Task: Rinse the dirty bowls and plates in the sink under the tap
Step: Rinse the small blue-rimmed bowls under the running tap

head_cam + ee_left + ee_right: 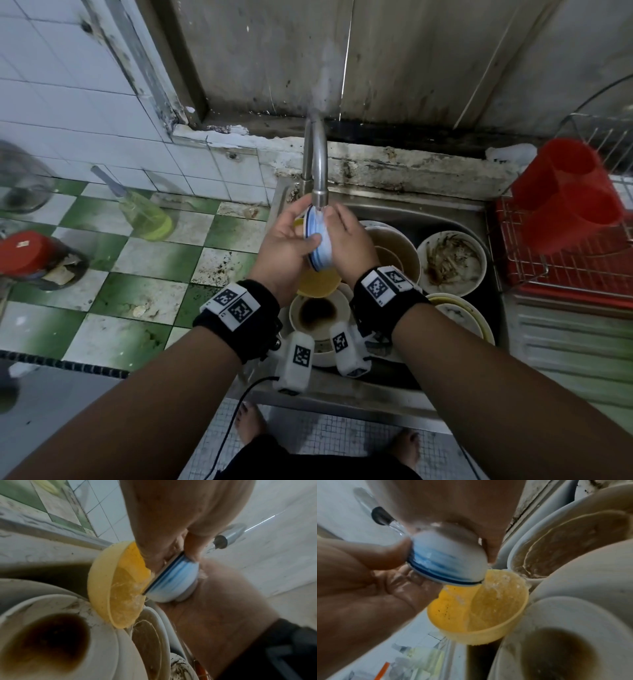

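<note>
A small blue-and-white bowl (pixel 320 240) is held on its side right under the tap spout (pixel 318 195), over the sink (pixel 428 212). My left hand (pixel 291 240) grips its rim, thumb on the outside. My right hand (pixel 349 240) cups its base from the other side. In the right wrist view, water runs from the spout (pixel 381 515) onto the bowl (pixel 447 559) and spills into a yellow bowl (pixel 479 609) below. The left wrist view shows the bowl (pixel 173 580) against the right palm (pixel 223 595). Dirty white bowls and plates fill the sink, one with brown sauce (pixel 318 313), one with food scraps (pixel 452 262).
A red cutlery holder (pixel 565 195) stands in a red dish rack (pixel 565 274) right of the sink. On the green-and-white tiled counter (pixel 154 260) at left are a green soap bottle (pixel 147 216), a red-lidded jar (pixel 30 257) and a glass lid (pixel 20 181).
</note>
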